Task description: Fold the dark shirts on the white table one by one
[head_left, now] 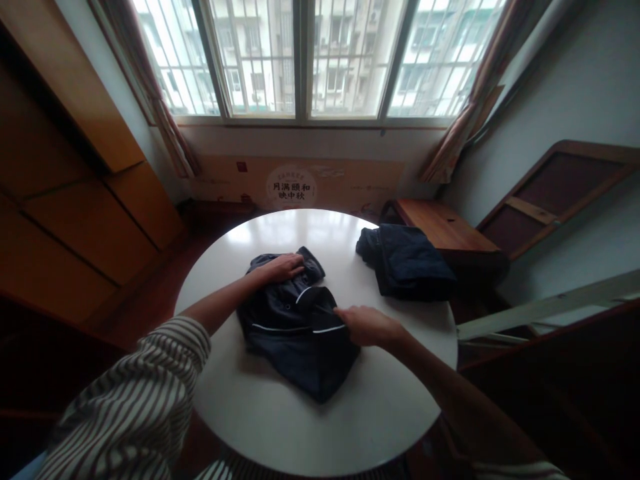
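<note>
- Crumpled dark navy garment (295,340) with white piping lies mid-table on the round white tabletop (380,413)
- Left hand (283,268) presses open and flat on it
- Right hand (369,327) touches its edge; pinch unclear
- Second dark garment (405,261) sits bunched near the far-right edge

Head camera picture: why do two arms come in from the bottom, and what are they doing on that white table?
This picture comes from a camera worn on a person's head, looking forward and down, so you see about what that person sees. There is no machine here. The arms are the person's own, with a striped sleeve on them. The left hand lies on a dark garment with white piping, and the right hand is at its edge; I cannot tell whether those fingers are gripping it. The garment lies on a round white table, with a second dark garment beyond it. Behind is a large window.
</note>
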Demonstrator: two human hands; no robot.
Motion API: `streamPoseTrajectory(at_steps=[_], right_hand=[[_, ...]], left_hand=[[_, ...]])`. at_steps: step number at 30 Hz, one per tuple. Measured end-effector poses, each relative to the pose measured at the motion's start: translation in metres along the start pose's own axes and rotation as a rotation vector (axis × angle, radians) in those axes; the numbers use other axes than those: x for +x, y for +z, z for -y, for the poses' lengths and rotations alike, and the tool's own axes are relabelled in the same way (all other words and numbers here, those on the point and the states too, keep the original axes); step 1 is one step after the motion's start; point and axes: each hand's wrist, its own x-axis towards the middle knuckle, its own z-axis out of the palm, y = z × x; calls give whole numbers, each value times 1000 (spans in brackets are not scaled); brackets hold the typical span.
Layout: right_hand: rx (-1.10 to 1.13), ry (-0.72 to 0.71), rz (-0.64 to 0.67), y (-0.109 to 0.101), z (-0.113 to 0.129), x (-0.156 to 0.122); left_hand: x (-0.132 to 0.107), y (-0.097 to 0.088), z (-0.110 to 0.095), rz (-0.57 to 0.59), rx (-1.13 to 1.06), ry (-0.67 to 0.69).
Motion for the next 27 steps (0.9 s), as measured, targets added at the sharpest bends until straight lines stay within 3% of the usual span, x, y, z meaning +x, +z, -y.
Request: streamPoseTrajectory(at_steps=[2, 5, 7, 8, 9, 11, 13, 16, 22, 25, 27], right_hand=[[39, 118, -166, -12, -19, 10], [111, 245, -552, -23, -40, 27], [143, 251, -775, -24, -48, 40], [156, 249, -823, -23, -51, 47], [169, 246, -815, -21, -54, 53], [182, 254, -674, -16, -59, 64], [179, 257, -501, -11, -64, 73], [180, 240, -371, -8, -70, 81], [224, 157, -330, -5, -73, 81], [231, 92, -295, 1, -75, 67], [257, -9, -203, 4, -79, 50]], left_hand=[[-21, -5, 5, -14, 69, -251], [-56, -20, 6, 45, 181, -593], [-79, -31, 2, 50, 196, -607], [-88, -36, 0, 11, 182, -563], [-96, -40, -2, -41, 152, -497], [-106, -41, -5, -126, 53, -347], [-109, -36, -3, -124, -59, -253], [-101, -23, 2, -86, -116, -253], [-77, -15, -1, -11, 1, -181], [-85, -21, -13, -50, -4, -200], [-100, -30, -20, -57, -69, -236]])
